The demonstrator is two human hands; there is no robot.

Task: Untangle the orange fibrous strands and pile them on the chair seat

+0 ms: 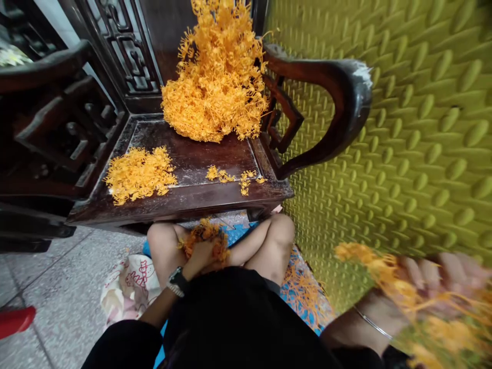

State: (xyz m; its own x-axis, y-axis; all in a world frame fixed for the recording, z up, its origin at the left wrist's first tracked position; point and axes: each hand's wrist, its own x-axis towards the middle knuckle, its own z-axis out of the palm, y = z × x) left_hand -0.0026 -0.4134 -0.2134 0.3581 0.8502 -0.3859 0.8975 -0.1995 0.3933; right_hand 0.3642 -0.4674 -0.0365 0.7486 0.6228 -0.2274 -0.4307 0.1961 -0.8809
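Observation:
My left hand (203, 252), with a watch on its wrist, is closed on a clump of orange artificial flower pieces (209, 230) in my lap; its fingertips are hidden among them. Far to the right, my right hand (442, 274) is raised and blurred, its fingers curled around a bunch of orange flower strands (453, 328). On the wooden chair seat (200, 159) stands a tall heap of orange flower pieces (219, 87). A smaller, flat pile (140, 174) lies at the seat's front left, and a few loose pieces (246, 179) are scattered at the front right.
Curved chair arms (346, 97) rise on both sides. A yellow-green textured mat (403, 169) stands along the right. Orange scraps (305, 289) litter the blue mat beside my knee. On the tiled floor lie a white bag (128, 282) with red print and a red object (17, 322).

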